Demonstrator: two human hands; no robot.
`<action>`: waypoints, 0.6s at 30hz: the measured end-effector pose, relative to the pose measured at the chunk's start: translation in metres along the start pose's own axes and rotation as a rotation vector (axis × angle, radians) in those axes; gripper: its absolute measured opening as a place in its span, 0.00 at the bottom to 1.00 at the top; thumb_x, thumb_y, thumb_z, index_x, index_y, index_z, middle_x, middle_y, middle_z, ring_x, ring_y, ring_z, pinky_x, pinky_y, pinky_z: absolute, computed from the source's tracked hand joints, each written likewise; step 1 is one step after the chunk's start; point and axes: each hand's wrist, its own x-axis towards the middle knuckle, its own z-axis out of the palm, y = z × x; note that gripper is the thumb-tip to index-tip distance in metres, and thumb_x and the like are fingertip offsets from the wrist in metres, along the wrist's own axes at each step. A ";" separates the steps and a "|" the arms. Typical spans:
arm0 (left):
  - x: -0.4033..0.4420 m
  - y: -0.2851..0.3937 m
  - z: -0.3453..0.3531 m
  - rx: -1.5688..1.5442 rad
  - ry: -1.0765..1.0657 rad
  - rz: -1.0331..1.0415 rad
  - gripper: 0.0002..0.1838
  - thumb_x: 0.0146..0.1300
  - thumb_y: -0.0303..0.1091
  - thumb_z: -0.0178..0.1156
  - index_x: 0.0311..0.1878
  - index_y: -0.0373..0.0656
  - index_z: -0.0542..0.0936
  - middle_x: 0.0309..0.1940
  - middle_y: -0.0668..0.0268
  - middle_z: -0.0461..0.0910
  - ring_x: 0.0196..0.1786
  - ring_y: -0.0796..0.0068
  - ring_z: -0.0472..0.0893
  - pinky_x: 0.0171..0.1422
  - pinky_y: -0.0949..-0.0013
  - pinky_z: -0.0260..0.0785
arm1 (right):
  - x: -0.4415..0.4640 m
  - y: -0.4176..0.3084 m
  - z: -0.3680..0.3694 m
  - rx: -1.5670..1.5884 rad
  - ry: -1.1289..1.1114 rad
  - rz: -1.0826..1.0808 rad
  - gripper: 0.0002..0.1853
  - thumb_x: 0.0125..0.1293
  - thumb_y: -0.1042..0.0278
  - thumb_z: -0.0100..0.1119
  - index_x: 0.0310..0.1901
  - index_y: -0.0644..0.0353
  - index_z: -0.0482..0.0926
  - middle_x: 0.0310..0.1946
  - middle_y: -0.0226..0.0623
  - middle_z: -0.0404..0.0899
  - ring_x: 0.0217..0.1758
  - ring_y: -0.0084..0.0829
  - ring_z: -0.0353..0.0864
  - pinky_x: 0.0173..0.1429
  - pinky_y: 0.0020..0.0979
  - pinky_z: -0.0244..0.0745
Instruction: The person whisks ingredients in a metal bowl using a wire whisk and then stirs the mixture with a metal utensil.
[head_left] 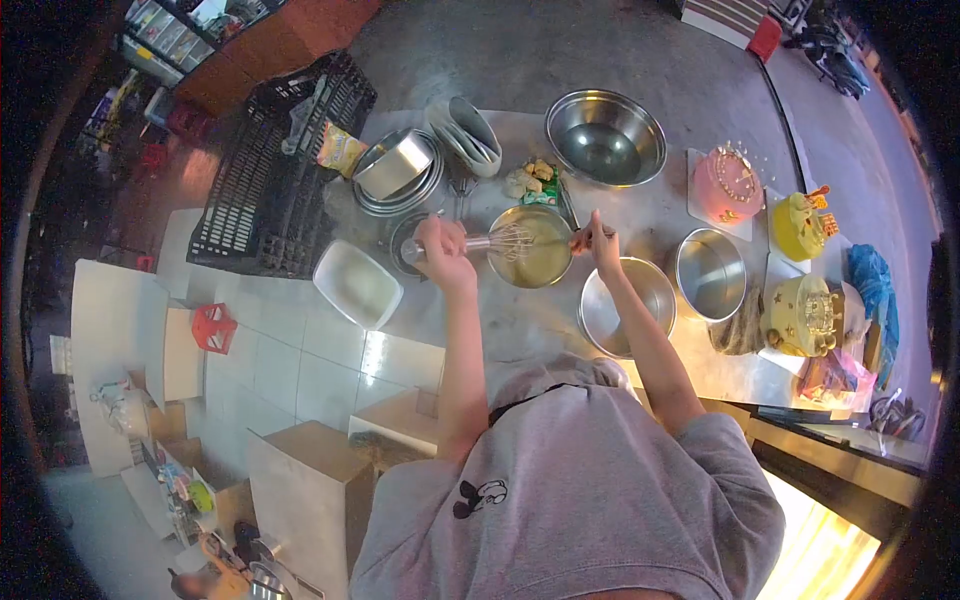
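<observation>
My left hand is closed round the handle of a wire whisk. The whisk lies nearly level, its wires over a metal bowl of pale yellow liquid. At that bowl's right rim, my right hand is closed with the thumb up. Its fingers are round something dark and slim that I cannot make out. An empty-looking steel bowl sits just below my right hand. Left of my left hand stands a white rectangular tub with pale contents.
A large steel bowl stands at the back, a round steel pan to the right. Pink, yellow and cream decorated cakes line the right side. Stacked tins and a black crate are at left.
</observation>
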 end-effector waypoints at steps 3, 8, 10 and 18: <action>0.003 0.001 -0.003 0.018 -0.047 0.056 0.18 0.53 0.30 0.50 0.11 0.48 0.57 0.06 0.73 0.54 0.11 0.82 0.54 0.23 0.75 0.53 | 0.005 0.003 -0.002 0.025 -0.041 0.007 0.30 0.60 0.44 0.38 0.08 0.59 0.61 0.10 0.40 0.69 0.09 0.26 0.66 0.14 0.24 0.60; 0.001 0.005 0.001 0.049 -0.035 0.061 0.18 0.53 0.31 0.50 0.11 0.48 0.57 0.06 0.73 0.54 0.11 0.82 0.54 0.23 0.75 0.53 | 0.013 0.012 0.002 -0.013 0.034 -0.048 0.30 0.60 0.45 0.38 0.09 0.60 0.62 0.10 0.41 0.69 0.10 0.27 0.67 0.15 0.25 0.63; 0.001 0.006 0.002 0.062 -0.052 0.057 0.18 0.53 0.31 0.50 0.11 0.48 0.57 0.06 0.73 0.54 0.11 0.82 0.54 0.23 0.76 0.53 | 0.016 0.011 -0.003 -0.070 -0.047 0.103 0.29 0.60 0.46 0.39 0.10 0.60 0.63 0.12 0.41 0.70 0.11 0.28 0.68 0.17 0.26 0.65; 0.004 0.004 0.004 0.056 -0.085 0.047 0.19 0.54 0.31 0.49 0.10 0.48 0.55 0.06 0.73 0.54 0.11 0.83 0.52 0.23 0.76 0.52 | 0.003 0.005 0.000 0.068 0.083 0.053 0.28 0.60 0.47 0.41 0.11 0.61 0.63 0.12 0.42 0.70 0.11 0.29 0.68 0.15 0.25 0.64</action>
